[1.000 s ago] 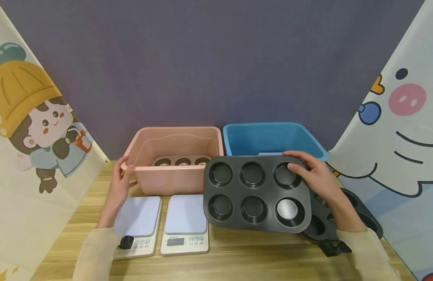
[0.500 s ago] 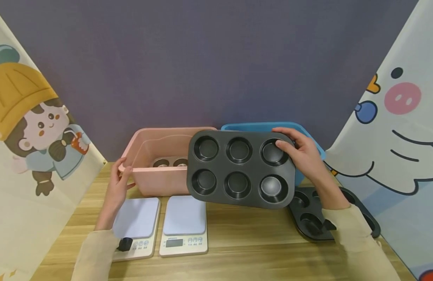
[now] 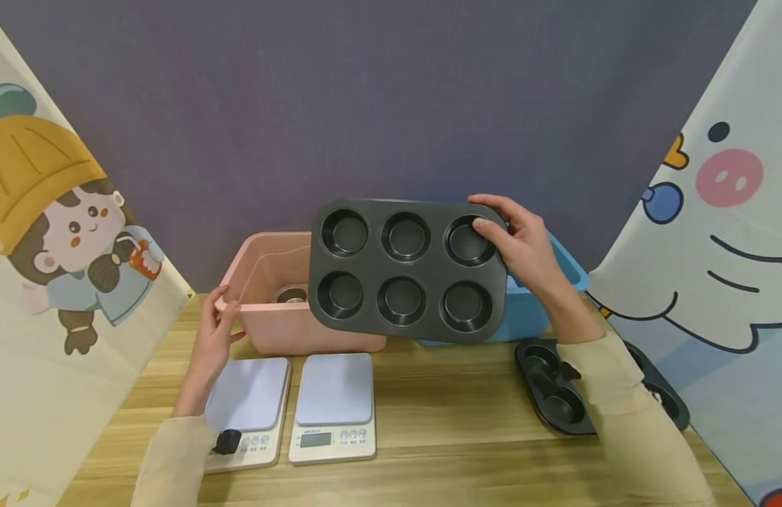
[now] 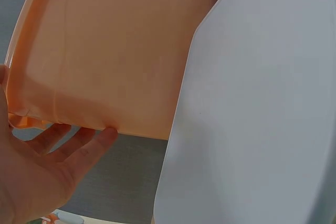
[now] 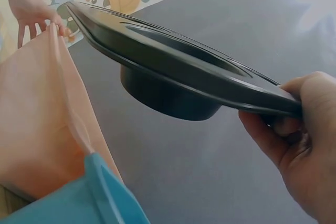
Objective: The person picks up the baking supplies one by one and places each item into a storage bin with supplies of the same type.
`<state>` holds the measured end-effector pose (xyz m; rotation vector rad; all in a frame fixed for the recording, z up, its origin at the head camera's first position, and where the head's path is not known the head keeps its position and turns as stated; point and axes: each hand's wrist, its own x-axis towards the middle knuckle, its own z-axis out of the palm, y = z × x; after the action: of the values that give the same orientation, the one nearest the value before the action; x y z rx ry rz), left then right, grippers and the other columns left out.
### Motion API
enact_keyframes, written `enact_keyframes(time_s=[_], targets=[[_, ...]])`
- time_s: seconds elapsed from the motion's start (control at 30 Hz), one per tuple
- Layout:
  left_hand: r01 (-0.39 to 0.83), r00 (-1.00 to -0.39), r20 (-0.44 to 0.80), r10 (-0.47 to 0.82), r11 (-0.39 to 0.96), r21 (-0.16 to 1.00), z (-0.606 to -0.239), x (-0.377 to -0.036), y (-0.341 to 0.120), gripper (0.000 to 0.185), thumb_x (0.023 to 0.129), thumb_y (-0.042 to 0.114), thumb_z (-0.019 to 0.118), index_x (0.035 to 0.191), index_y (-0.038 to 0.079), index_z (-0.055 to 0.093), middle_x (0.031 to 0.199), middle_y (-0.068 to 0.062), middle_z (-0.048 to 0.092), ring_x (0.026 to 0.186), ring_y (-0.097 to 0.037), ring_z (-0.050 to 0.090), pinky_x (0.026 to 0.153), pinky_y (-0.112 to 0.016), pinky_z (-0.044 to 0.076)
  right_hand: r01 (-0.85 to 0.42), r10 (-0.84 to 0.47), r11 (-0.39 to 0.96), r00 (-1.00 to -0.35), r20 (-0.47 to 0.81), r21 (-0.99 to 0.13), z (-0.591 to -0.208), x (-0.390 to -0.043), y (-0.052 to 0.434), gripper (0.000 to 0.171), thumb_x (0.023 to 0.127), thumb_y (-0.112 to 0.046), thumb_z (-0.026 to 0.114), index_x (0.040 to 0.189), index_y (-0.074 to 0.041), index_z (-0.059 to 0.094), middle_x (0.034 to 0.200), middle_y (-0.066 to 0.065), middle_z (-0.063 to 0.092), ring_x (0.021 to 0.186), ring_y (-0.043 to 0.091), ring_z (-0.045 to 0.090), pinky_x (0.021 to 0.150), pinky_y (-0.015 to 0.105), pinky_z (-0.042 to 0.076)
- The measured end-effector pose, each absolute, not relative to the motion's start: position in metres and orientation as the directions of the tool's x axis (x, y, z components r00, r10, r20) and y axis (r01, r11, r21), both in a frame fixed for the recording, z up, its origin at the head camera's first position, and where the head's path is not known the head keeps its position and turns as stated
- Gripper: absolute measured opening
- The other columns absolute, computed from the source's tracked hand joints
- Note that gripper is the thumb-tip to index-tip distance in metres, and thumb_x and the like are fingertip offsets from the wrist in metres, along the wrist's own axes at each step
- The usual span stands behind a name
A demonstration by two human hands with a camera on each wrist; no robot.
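Observation:
My right hand (image 3: 520, 246) grips a dark six-cup muffin tray (image 3: 406, 271) by its right edge, thumb on top near a corner cup. The tray hangs tilted in the air in front of the pink bin (image 3: 270, 324) and the blue bin (image 3: 524, 317). In the right wrist view the tray (image 5: 173, 72) is edge-on, with my right hand (image 5: 299, 150) round its rim. My left hand (image 3: 216, 331) holds the pink bin's left rim. The left wrist view shows that hand (image 4: 42, 166) against the bin wall (image 4: 105, 51). Another metal muffin tray (image 3: 294, 293) lies inside the pink bin, mostly hidden.
Two white kitchen scales (image 3: 248, 394) (image 3: 334, 391) sit side by side near the table's front. More dark muffin trays (image 3: 556, 394) lie on the wood table at the right, partly under my right sleeve. Cartoon-printed panels stand at both sides.
My right hand has lifted the muffin tray up and to the left, from beside the scales to in front of the bins. The left hand has stayed on the pink bin.

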<state>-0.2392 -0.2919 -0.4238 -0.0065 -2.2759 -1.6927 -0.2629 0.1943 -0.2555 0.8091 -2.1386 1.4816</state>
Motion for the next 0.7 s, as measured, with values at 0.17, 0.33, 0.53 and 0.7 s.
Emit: enact_keyframes(time_s=[0.17, 0.33, 0.53, 0.7], targets=[[0.165, -0.957, 0.225, -0.181, 0.297, 0.940, -0.422, -0.239, -0.292, 0.057, 0.107, 0.032, 0.040, 0.157, 0.018, 0.016, 0.152, -0.018, 0.026, 0.110, 0.001, 0.044, 0.075, -0.016, 0.053, -0.667, -0.233, 0.222, -0.744, 0.626, -0.711, -0.246, -0.270, 0.181, 0.034, 0.099, -0.017, 0.061, 0.133, -0.011, 0.062, 0.105, 0.001, 0.067, 0.069, 0.013, 0.069, 0.061, 0.024, 0.056], [0.156, -0.959, 0.217, -0.183, 0.297, 0.942, -0.420, -0.239, -0.292, 0.057, 0.107, 0.031, 0.040, 0.158, 0.019, 0.015, 0.153, -0.017, 0.025, 0.110, 0.000, 0.044, 0.074, -0.016, 0.053, -0.673, -0.234, 0.191, -0.738, 0.633, -0.715, -0.240, -0.278, 0.167, 0.034, 0.099, -0.016, 0.062, 0.132, -0.011, 0.062, 0.101, 0.002, 0.065, 0.069, 0.012, 0.069, 0.060, 0.024, 0.057], [0.155, -0.956, 0.223, -0.190, 0.317, 0.936, -0.420, -0.238, -0.291, 0.057, 0.107, 0.032, 0.040, 0.157, 0.019, 0.017, 0.151, -0.016, 0.027, 0.110, 0.000, 0.044, 0.076, -0.016, 0.053, -0.680, -0.249, 0.183, -0.730, 0.636, -0.710, -0.233, -0.287, 0.149, 0.034, 0.098, -0.016, 0.062, 0.132, -0.011, 0.062, 0.100, 0.001, 0.065, 0.070, 0.012, 0.068, 0.061, 0.025, 0.057], [0.151, -0.955, 0.224, -0.192, 0.336, 0.930, -0.421, -0.237, -0.291, 0.057, 0.107, 0.035, 0.040, 0.157, 0.018, 0.017, 0.151, -0.018, 0.028, 0.109, 0.000, 0.044, 0.076, -0.017, 0.053, -0.700, -0.267, 0.189, -0.712, 0.650, -0.689, -0.231, -0.296, 0.134, 0.034, 0.099, -0.014, 0.061, 0.133, -0.009, 0.062, 0.103, 0.002, 0.065, 0.075, 0.011, 0.067, 0.065, 0.026, 0.057]])
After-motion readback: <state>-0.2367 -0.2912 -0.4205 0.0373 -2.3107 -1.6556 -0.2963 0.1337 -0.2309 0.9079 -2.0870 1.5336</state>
